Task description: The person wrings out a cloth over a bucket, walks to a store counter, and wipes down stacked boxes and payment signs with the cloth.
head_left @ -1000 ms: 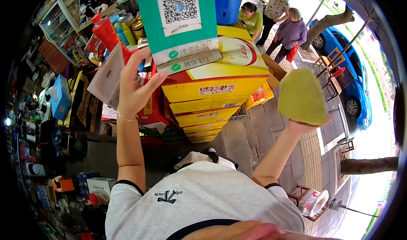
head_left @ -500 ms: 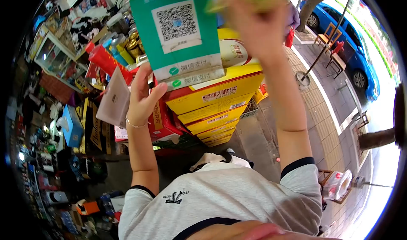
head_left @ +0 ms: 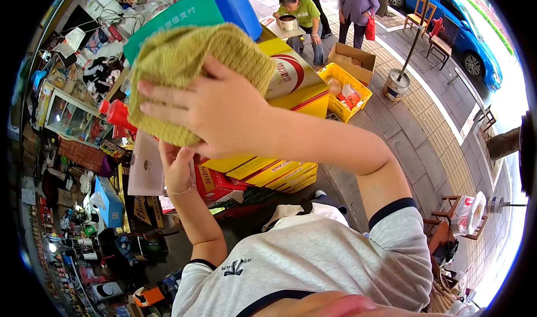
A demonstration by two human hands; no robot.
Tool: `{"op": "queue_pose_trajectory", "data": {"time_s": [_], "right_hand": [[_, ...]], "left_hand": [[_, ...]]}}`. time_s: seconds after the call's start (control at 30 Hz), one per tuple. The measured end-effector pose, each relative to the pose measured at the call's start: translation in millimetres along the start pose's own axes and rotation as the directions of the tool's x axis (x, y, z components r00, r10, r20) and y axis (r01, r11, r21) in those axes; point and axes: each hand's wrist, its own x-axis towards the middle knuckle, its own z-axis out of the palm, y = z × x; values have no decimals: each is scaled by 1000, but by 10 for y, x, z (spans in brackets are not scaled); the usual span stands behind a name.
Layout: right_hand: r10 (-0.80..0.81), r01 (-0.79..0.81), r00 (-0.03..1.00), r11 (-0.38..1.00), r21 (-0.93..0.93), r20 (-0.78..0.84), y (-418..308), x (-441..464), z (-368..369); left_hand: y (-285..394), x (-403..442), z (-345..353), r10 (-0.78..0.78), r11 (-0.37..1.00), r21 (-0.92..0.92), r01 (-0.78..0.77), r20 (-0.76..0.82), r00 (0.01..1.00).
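Note:
My right hand (head_left: 232, 113) presses a yellow-green cloth (head_left: 184, 65) over the front of the green payment sign (head_left: 173, 23); the cloth hides the QR code and lower part. Just below the cloth is my left hand (head_left: 178, 168), its fingertips hidden behind cloth and sign, at the sign's lower edge. A pale translucent plastic piece (head_left: 146, 168) stands beside my left wrist. Behind the sign is a stack of yellow boxes (head_left: 296, 101), with a blue container (head_left: 236, 9) at its far end.
A red bottle (head_left: 117, 114) and crowded shop goods lie to the left. Right of the boxes are a yellow crate (head_left: 361, 97) and a cardboard box (head_left: 363, 59). Two people in green (head_left: 305, 15) and purple (head_left: 358, 3) are beyond, near a pole, chairs and a blue car.
My right hand has brought the cloth from the right side, up past the sign's top right, and down onto its face. The view has shifted, with the sign now farther left.

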Motion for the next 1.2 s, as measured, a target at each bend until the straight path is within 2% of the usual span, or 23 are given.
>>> {"op": "queue_pose_trajectory", "data": {"time_s": [0.03, 0.07, 0.1, 0.23, 0.37, 0.43, 0.47, 0.5, 0.57, 0.6, 0.63, 0.7, 0.73, 0.83, 0.87, 0.97, 1.03, 1.13, 1.2], "right_hand": [[0, 0, 1000, 1000, -6, -6, -27, -47, -18], [4, -7, 999, 998, 58, 38, -54, -94, -45], [4, -14, 996, 993, 115, 89, -55, -144, -75], [14, -20, 999, 984, 177, 37, -104, -186, -41], [32, -36, 998, 995, 96, 45, -157, -5, 51], [25, -28, 998, 998, 62, 57, -173, 72, 63], [26, -28, 997, 999, 28, 67, -155, 113, 68], [18, -20, 998, 1000, 23, 68, -123, 164, 72], [38, -40, 999, 998, -57, -35, -37, 309, 58], [34, -39, 996, 998, -55, -78, 2, 408, 46], [25, -30, 996, 998, -58, -82, 37, 489, 30], [73, -100, 979, 985, -139, -189, 129, 575, 8], [83, -116, 969, 984, -135, -232, 153, 649, 25], [79, -123, 962, 980, -158, -262, 153, 726, 6], [46, -99, 970, 972, -214, -239, 145, 697, 3], [-3, -34, 985, 976, -215, -172, 45, 569, -7], [-28, 1, 992, 977, -212, -124, 18, 478, -29], [-69, 84, 993, 984, -155, 97, 13, 315, -173], [-109, 127, 984, 984, -126, 144, -54, 205, -172]], "left_hand": [[-1, 10, -8, -51, 998, 24, 53, -80, 996], [-10, 17, 82, 23, 999, -35, -29, -159, 987], [-27, 35, 101, 19, 999, -27, -24, -170, 985], [-54, 34, 105, -4, 1000, -20, 0, -219, 976], [-125, -28, 3, -8, 1000, -25, 3, -232, 973], [-140, -73, -35, -26, 996, -91, 7, -218, 975], [-70, -87, -22, -96, 994, 31, 105, -214, 972], [-12, -63, 10, -89, 995, 26, 96, -216, 972], [51, 33, 66, 137, 991, 2, -137, 42, 990], [61, 46, 146, 178, 984, 27, -176, -76, 981], [70, 36, 117, 188, 982, 28, -187, -79, 979], [37, -13, 93, 20, 1000, 8, -20, -23, 1000], [154, 23, 192, 122, 992, 17, -122, 27, 992], [180, 2, 203, 177, 984, -11, -177, -8, 984], [197, -13, 184, 141, 990, -31, -140, 32, 990], [155, -34, 166, 168, 984, -65, -165, 53, 984], [156, -70, 120, 126, 989, -86, -118, 84, 989], [126, -47, 164, 105, 993, -55, -100, 81, 991], [119, -99, 156, 105, 991, -85, -101, 50, 993]]}}
